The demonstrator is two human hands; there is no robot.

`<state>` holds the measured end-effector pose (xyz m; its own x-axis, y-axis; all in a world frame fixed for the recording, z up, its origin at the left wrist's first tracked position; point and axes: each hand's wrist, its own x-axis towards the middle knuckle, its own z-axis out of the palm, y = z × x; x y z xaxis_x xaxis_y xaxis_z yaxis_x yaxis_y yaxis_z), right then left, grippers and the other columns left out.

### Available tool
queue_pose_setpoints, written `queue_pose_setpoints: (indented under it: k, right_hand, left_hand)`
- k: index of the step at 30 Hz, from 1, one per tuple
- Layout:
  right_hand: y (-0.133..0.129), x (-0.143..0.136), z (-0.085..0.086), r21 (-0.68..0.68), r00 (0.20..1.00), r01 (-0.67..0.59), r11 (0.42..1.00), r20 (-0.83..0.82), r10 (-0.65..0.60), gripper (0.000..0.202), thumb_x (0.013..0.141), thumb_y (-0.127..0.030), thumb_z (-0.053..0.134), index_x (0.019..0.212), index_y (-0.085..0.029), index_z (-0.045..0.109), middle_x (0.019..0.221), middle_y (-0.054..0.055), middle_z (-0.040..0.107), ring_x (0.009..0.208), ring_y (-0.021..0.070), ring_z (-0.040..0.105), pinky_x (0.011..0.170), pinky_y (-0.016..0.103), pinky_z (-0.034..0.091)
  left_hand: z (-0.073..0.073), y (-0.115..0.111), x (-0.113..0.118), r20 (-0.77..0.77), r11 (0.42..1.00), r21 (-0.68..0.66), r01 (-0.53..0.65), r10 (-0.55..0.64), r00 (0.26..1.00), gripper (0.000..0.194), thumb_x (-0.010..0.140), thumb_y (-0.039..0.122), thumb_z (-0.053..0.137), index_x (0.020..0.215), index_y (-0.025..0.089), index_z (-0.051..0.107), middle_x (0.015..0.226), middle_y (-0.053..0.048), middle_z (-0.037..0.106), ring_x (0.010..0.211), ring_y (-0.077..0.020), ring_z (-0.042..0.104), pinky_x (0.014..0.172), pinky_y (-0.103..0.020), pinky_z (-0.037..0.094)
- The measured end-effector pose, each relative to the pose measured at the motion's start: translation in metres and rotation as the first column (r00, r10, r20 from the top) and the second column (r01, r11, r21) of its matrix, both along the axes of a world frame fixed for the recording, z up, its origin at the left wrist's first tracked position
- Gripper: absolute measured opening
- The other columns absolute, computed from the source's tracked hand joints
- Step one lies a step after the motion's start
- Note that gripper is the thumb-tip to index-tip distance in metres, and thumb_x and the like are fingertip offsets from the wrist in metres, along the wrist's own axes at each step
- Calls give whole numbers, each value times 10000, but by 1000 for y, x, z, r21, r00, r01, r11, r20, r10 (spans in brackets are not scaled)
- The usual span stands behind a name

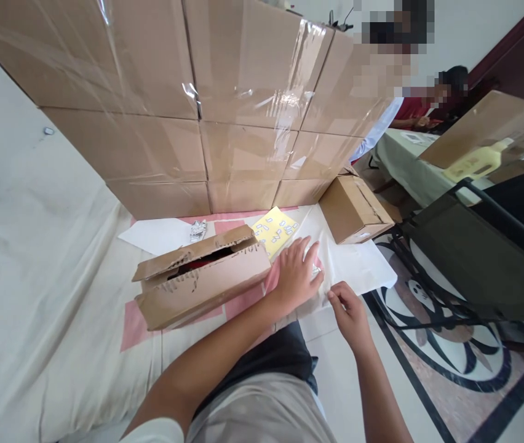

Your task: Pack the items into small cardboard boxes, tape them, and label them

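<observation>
My left hand (296, 274) lies palm down with its fingers spread on a thin white sheet (349, 264), which looks like paper or plastic. A small shiny item (316, 269) shows beside its fingers, too small to name. My right hand (349, 311) is closed in a pinch at the front edge of that sheet. Just beyond my left hand is a yellow sheet (273, 229) with several small outlined labels on it. Left of it a long cardboard box (211, 283) stands with its torn top flaps partly apart; something red shows inside.
Stacked cardboard boxes (248, 147), wrapped in clear film, form a wall behind. Another carton (357, 209) stands at right, near a dark chair (488, 258). Crumpled foil (198, 231) lies by white paper (160, 235). People are near a far table (400, 157).
</observation>
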<state>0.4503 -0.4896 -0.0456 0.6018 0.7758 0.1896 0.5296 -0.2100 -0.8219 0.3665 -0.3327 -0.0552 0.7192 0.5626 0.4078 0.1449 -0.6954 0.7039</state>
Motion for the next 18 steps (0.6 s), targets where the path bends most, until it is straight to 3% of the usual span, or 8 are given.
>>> queue_pose_setpoints:
  k: [2,4,7,9,11,13,15,18]
  right_hand:
    - [4,-9,7,60,998,-19,998,61,15,318,1016,-374,561,737,-225,529,789,25,524,745,193,494,695,342,379]
    - [10,-20,13,117,990,-71,991,132,55,264,1025,-286,545,768,-228,538,799,23,524,743,190,504,690,340,389]
    - [22,-40,16,181,965,-216,959,190,182,173,1017,-180,519,862,-235,573,842,30,539,778,191,538,694,335,422]
    - [31,-53,13,198,935,-330,923,201,292,158,1003,-135,514,908,-238,586,864,36,542,798,192,548,702,331,443]
    - [42,-64,6,206,906,-416,886,178,384,158,996,-128,523,897,-236,583,866,35,533,795,186,546,695,322,450]
    - [52,-70,-6,229,891,-453,861,108,441,149,989,-172,558,854,-233,568,839,26,525,759,179,537,660,312,440]
    - [62,-73,-20,216,899,-434,874,38,437,171,979,-233,599,812,-231,562,796,13,527,700,169,516,615,303,414]
    - [69,-71,-35,133,933,-356,925,2,359,232,976,-297,611,760,-226,567,741,5,541,634,159,487,580,301,385]
  left_hand:
    - [18,-5,-19,61,990,-107,91,-85,995,332,982,298,541,1304,240,595,1331,-74,688,1275,-251,616,1107,-437,464]
    - [30,-11,-43,98,975,-176,136,-120,988,231,987,347,555,1170,248,655,1186,-44,752,1126,-223,691,1013,-379,530]
    - [34,-19,-78,197,953,-277,123,-69,978,143,926,349,661,1007,236,696,1058,-43,768,1019,-229,707,930,-372,556]
    - [30,-23,-99,223,958,-282,49,16,975,115,968,272,601,919,230,696,954,-30,760,930,-202,698,890,-360,546]
    - [27,-27,-117,198,984,-164,-70,102,975,186,999,194,539,904,230,694,898,-14,755,861,-183,684,836,-349,523]
    - [30,-31,-134,197,976,64,-207,191,962,170,986,148,552,930,229,691,869,-1,762,788,-177,676,753,-345,489]
    - [41,-36,-154,259,920,256,-296,230,938,151,974,132,557,967,221,678,854,-6,770,741,-177,681,699,-350,468]
    - [67,-39,-187,351,886,313,-341,225,909,174,1001,178,496,1022,223,663,829,-46,762,720,-199,694,696,-386,505]
